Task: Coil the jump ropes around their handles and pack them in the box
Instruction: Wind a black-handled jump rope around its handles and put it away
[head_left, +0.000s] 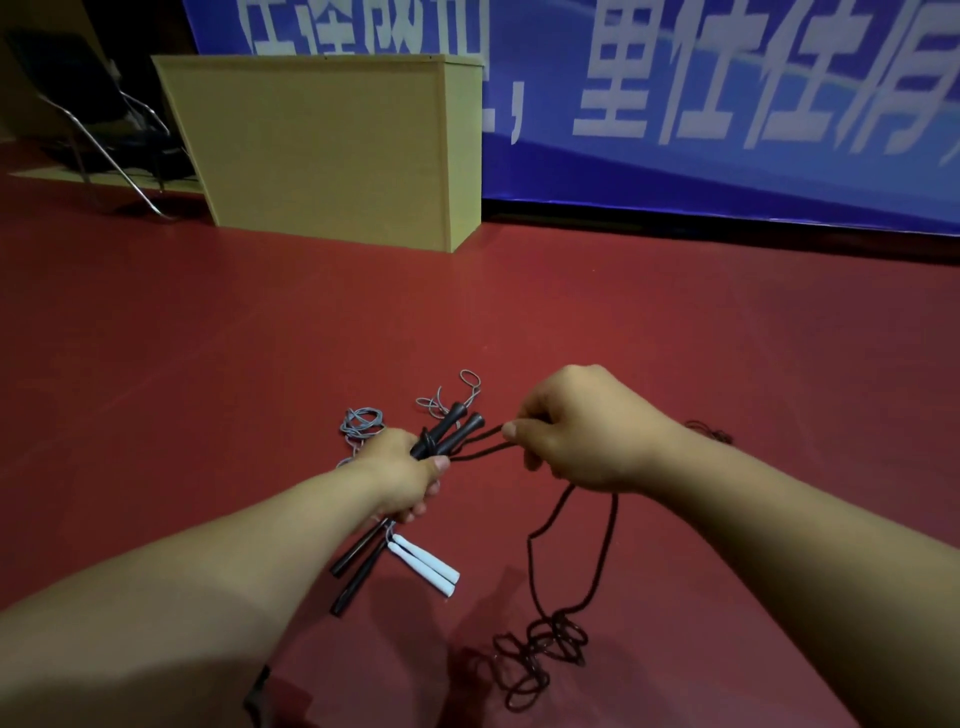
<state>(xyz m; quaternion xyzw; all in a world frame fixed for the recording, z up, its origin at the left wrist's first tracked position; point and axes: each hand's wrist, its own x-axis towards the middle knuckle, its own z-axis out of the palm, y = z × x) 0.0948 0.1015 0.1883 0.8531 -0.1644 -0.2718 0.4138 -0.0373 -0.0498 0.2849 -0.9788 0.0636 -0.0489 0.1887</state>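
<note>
Chair (98, 119): black seat on a metal frame, far left, behind the cabinet.
Cabinet (322, 150): pale wood, standing on the red floor (208, 332) against the blue banner (727, 104).
Grey rope (361, 423): loose loops on the floor, just beyond the left hand; a second grey tangle lies past the black handle tips.
Left hand (405, 475): fingers curled round the pair of black handles (449, 434), gripping them mid-length; one turn of black rope appears to circle them just above the grip.
White handles (426, 564): two, side by side on the floor below the left hand.
Right hand (576, 431): thumb and fingers pinching the black rope (540, 639) near the handles; the slack falls to a coiled heap on the floor at lower right.
</note>
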